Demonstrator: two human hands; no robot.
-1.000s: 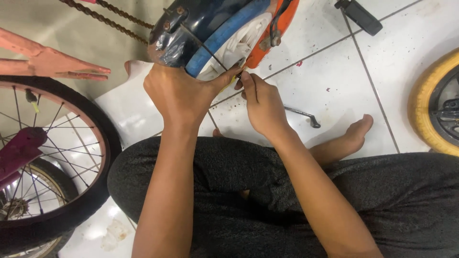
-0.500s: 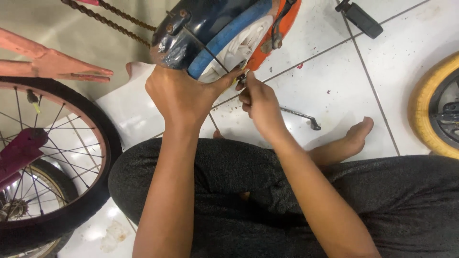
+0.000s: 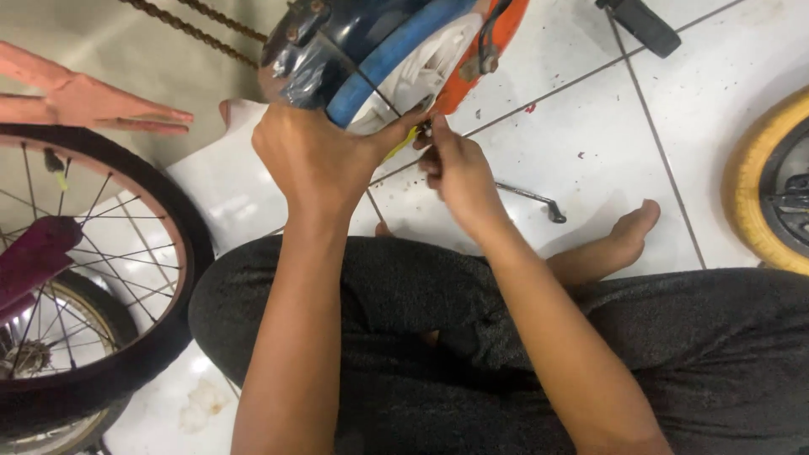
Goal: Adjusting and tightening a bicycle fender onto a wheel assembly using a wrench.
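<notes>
1. The landmark is the small bicycle wheel (image 3: 396, 50) held up at the top of the view; it shows a dark blue part, a lighter blue band, a white part and an orange edge.
2. The left hand (image 3: 316, 160) is right under the wheel, its grip clenched around the wheel's lower edge, with the thumb stretched toward the orange side.
3. The right hand (image 3: 455, 173) sits just beside the left one, below the wheel's orange edge. Its fingertips are pinched on something small at the wheel, too small to make out; a bit of yellow shows there.
4. A thin dark spoke or wire (image 3: 362, 76) runs across the wheel's face toward the two hands.
5. A rusty chain (image 3: 194, 29) hangs to the left of the wheel.
6. Lower left of the wheel stands a larger spoked wheel (image 3: 93, 278) with a black tyre and pink rim, and a pink frame piece (image 3: 93, 101) above it.
7. A slim metal tool (image 3: 531, 198) lies on the white tiled floor (image 3: 607, 109), lower right of the wheel, near a bare foot (image 3: 628, 232).
8. A yellow tyre (image 3: 758, 181) is far right of the wheel; a black pedal (image 3: 640, 25) lies just right of it.
9. The person sits cross-legged in dark trousers (image 3: 472, 337) below the wheel.
</notes>
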